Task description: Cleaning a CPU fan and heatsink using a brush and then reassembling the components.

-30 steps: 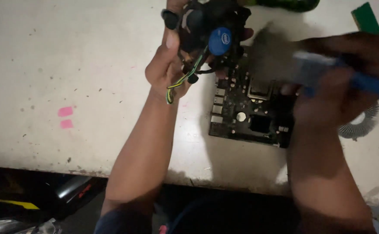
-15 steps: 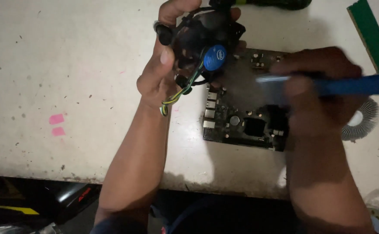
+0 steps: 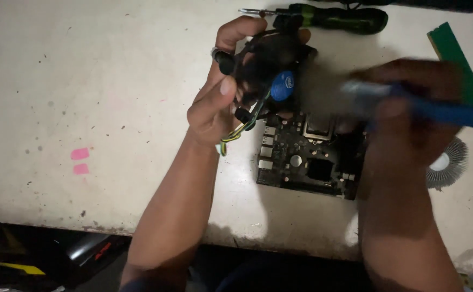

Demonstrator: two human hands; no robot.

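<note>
The pale, speckled table (image 3: 85, 81) fills most of your view, its near edge running across the bottom above a dark floor; on it, just in front of you, lies the dark motherboard (image 3: 301, 162), flat, with its socket and square chip facing up; your right forearm covers its right end. Your left hand (image 3: 215, 103) is raised above the board's far left corner, fingers and thumb curled around a black cooler fan (image 3: 266, 65) with a round blue label at its hub; the fan is tilted, its face turned towards your right; its thin yellow, green and black wires (image 3: 236, 130) loop down below your left palm and hang just over the table. Your right hand (image 3: 409, 92) is closed around a blue-handled brush (image 3: 453, 113), the handle running off to the right edge; the hand and the brush head are blurred, the bristle end near the fan and over the board's far edge; whether the bristles touch the fan cannot be told. Beyond the fan a green and black screwdriver (image 3: 334, 16) lies along the far edge; a green memory stick (image 3: 455, 59) lies at the far right; a round finned heatsink (image 3: 447, 162) peeks out just right of your right wrist; two small pink marks (image 3: 79, 160) sit on the table well to the left.
</note>
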